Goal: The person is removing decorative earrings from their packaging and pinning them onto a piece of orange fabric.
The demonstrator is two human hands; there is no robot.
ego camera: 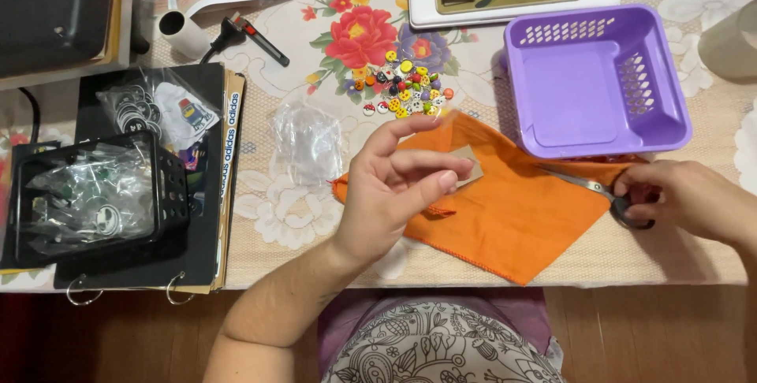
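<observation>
Left hand: your left hand (394,186) is raised above the table edge, thumb and fingertips pinching a small tan cardboard piece (467,164), the index finger stretched upward.
Right hand: your right hand (678,198) rests on the table at the right, fingers curled through the handles of the scissors (603,192).
Scissors: they lie flat, blades pointing left onto the orange cloth (512,217).
Orange cloth: it is spread on the floral tablecloth (315,60), one corner tucked under the purple basket (597,81).
Buttons: a cluster of small coloured buttons (406,87) sits just beyond the cloth.
Clear bag: a crumpled clear plastic bag (307,143) lies left of your raised hand.
</observation>
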